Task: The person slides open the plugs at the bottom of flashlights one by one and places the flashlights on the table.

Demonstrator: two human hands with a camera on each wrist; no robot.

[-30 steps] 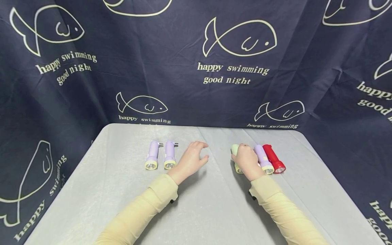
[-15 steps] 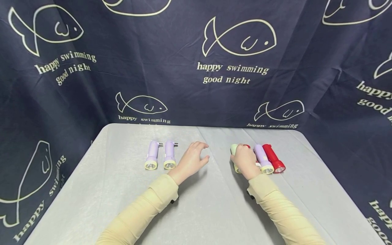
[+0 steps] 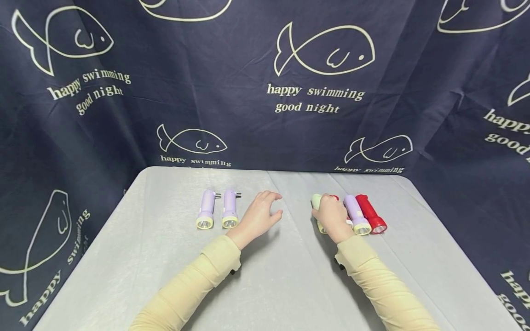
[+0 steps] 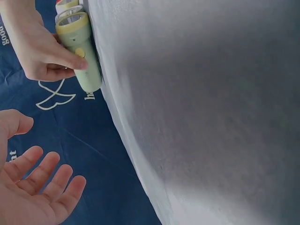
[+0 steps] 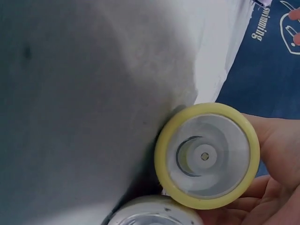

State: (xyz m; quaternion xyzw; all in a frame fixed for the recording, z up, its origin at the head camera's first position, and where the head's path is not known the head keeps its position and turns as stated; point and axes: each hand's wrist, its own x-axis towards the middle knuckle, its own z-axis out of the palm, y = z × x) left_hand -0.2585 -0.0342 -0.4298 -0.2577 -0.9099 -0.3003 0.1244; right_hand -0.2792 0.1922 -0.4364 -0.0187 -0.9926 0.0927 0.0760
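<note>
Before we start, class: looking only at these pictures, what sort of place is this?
Probably a makeshift tabletop filming corner, though I can't be sure: dark blue fish-print cloth screens the back and both sides of a pale-covered table, with flashlights laid in two groups.

The dark blue cloth [image 3: 248, 128] bears "happy swimming" and "good night" in pale letters [image 3: 336, 94] under fish drawings [image 3: 334, 60], repeated across it; the right wrist view shows "swimming".
</note>
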